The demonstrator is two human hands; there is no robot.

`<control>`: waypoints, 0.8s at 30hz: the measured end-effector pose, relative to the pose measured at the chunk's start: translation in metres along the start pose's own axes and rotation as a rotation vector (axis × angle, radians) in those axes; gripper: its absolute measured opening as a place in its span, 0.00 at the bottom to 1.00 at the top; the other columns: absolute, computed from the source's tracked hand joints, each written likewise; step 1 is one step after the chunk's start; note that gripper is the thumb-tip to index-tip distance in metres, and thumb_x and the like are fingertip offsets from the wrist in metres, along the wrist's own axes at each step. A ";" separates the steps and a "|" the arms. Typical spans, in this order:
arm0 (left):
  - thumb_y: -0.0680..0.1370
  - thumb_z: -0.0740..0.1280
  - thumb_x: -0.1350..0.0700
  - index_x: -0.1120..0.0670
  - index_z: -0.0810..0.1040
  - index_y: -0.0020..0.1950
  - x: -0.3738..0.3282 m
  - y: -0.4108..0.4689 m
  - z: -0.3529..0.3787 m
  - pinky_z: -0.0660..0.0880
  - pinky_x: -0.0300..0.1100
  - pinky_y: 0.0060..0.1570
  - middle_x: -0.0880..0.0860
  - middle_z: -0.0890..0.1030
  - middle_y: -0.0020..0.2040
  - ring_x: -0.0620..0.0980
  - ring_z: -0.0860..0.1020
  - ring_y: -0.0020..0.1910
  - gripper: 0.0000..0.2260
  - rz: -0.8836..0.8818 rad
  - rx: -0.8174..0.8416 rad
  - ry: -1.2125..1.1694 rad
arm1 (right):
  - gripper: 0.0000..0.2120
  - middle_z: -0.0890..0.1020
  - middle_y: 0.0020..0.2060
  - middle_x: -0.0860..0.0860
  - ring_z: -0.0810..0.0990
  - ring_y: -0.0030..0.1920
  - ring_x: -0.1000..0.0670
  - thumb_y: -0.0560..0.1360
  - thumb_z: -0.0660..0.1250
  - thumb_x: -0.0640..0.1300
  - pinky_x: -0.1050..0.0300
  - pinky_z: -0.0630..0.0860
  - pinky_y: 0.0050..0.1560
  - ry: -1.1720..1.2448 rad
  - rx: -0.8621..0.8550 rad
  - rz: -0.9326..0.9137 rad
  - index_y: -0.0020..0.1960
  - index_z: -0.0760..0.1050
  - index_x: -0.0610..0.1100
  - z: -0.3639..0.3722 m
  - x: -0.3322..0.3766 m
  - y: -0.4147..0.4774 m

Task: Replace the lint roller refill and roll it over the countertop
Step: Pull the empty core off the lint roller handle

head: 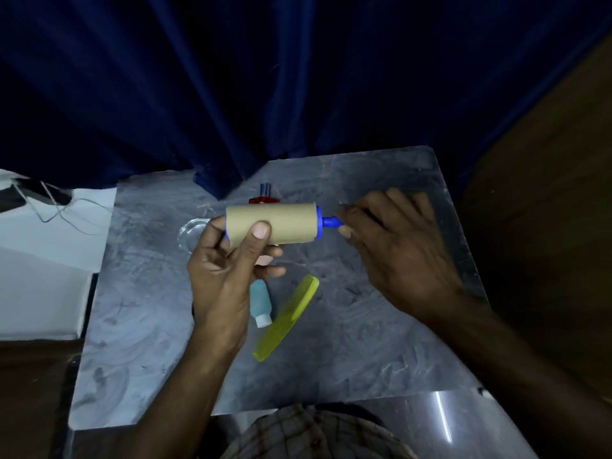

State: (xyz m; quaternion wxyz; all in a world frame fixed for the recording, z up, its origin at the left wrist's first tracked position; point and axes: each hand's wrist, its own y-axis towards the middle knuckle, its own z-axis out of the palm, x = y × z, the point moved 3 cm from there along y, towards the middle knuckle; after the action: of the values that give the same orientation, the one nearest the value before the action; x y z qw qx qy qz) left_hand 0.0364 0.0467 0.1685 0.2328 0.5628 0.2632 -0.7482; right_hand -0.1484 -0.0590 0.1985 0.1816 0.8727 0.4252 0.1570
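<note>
A tan cardboard tube (284, 223) sits on the blue lint roller (319, 221), held level above the grey countertop (381, 342). My left hand (228, 270) wraps the tube's left half, thumb on its front. My right hand (394, 246) closes around the roller's blue handle (331, 221), most of which is hidden inside the fist. Blue end caps show at both ends of the tube.
On the countertop lie a yellow-green comb (284, 318) and a small light-blue bottle (260, 304) just below my left hand. A clear glass dish (190, 231) and a red-and-blue object (264, 195) sit behind the roller. A dark blue curtain (265, 77) hangs at the back.
</note>
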 end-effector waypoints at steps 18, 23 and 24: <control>0.71 0.77 0.33 0.47 0.82 0.54 -0.063 -0.024 -0.063 0.81 0.44 0.29 0.54 0.85 0.47 0.52 0.84 0.36 0.21 0.164 -0.187 0.023 | 0.14 0.83 0.49 0.51 0.80 0.48 0.46 0.84 0.60 0.49 0.47 0.68 0.57 0.083 -0.045 -0.114 0.59 0.81 0.44 -0.048 0.045 0.037; 0.76 0.73 0.42 0.48 0.82 0.57 -0.065 -0.039 -0.085 0.81 0.43 0.31 0.53 0.85 0.52 0.52 0.85 0.41 0.14 0.144 -0.284 -0.016 | 0.12 0.83 0.50 0.48 0.78 0.49 0.44 0.83 0.63 0.47 0.49 0.68 0.54 0.111 -0.110 -0.164 0.58 0.82 0.43 -0.045 0.059 0.043; 0.76 0.72 0.43 0.47 0.82 0.57 -0.066 -0.042 -0.089 0.82 0.43 0.33 0.53 0.85 0.53 0.52 0.86 0.43 0.13 0.136 -0.291 -0.027 | 0.11 0.83 0.51 0.47 0.78 0.50 0.43 0.82 0.64 0.46 0.48 0.68 0.54 0.129 -0.134 -0.172 0.58 0.82 0.43 -0.046 0.061 0.044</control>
State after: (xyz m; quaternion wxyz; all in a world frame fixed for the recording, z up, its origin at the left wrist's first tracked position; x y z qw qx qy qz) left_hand 0.0904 0.1403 0.2170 0.3653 0.5295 0.3271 -0.6922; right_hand -0.1014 -0.0269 0.2661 0.2247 0.8068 0.4979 0.2250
